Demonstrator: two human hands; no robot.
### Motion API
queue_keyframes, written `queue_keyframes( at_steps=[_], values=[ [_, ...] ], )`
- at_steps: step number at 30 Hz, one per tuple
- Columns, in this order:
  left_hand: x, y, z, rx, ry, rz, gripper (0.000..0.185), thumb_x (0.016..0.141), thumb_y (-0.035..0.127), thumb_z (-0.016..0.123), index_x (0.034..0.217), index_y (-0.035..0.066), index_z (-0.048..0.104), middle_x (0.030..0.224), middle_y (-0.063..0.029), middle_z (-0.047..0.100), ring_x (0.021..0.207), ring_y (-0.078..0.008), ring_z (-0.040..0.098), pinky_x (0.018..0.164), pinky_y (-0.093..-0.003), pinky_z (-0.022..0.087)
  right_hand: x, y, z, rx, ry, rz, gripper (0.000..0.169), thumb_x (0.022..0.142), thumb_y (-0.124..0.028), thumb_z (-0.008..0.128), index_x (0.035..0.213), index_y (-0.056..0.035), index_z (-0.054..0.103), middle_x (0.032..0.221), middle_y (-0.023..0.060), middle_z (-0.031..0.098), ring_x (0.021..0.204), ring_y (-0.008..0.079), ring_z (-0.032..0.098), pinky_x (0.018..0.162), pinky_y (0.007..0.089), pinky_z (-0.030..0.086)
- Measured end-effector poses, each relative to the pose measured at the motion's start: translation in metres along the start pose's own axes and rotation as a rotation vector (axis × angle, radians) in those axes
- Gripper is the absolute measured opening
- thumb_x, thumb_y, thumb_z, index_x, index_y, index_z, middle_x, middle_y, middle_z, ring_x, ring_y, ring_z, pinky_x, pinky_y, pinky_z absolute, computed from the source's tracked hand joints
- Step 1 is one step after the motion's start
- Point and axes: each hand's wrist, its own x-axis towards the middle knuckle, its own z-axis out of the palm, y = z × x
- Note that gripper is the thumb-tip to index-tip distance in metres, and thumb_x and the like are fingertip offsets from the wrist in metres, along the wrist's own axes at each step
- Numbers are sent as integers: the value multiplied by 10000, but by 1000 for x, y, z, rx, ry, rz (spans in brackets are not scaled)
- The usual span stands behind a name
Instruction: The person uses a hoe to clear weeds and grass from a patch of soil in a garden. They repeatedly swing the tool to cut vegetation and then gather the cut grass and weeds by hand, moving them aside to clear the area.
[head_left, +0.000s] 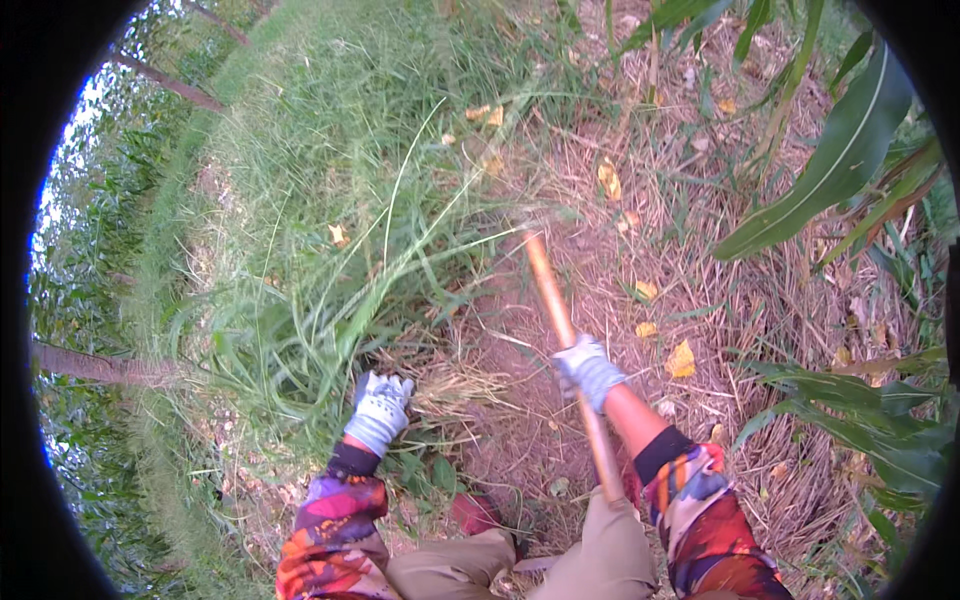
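My left hand (381, 409), in a white and grey work glove, is closed around a bunch of long green grass (367, 311). The blades fan out up and to the left, and pale, straw-like stems (461, 386) spread to the right of the fist. In my right hand (589, 369), gloved the same way, is a smooth wooden tool handle (551, 289). It slants from beside my knee up to a patch of soil and dry stalks. Blur around the handle's far end leaves no tool head that I can make out.
Maize leaves (825, 165) hang in from the right. Dry straw (675, 420) and yellow fallen leaves (680, 360) litter the ground. Tall grass (337, 112) covers the upper left, with tree trunks (97, 365) at the left edge. My red shoe (476, 513) is just below the grass stems.
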Motion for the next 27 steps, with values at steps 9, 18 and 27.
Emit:
queue_keyframes(
  at_steps=[9,18,27],
  values=[
    [-92,-27,131,-441,174,-501,568,620,285,668,1141,138,497,1079,-140,531,1046,-301,475,957,-453,297,-62,-78,87,-1071,54,-645,245,789,-166,493,981,-25,439,729,125,612,625,270,622,551,425,476],
    [-85,-28,214,-792,-117,-475,549,630,312,644,1122,95,536,1032,-171,582,992,-339,527,887,-411,392,-61,7,-16,-498,104,-509,218,783,-181,543,928,-26,492,681,114,591,559,208,597,474,373,475],
    [-104,-23,170,-739,207,-267,556,610,380,662,1110,172,538,1100,-137,545,1025,-338,493,890,-420,376,-9,2,-65,294,179,-115,118,763,-67,545,826,-42,449,538,47,470,350,144,453,280,286,381]
  ],
)
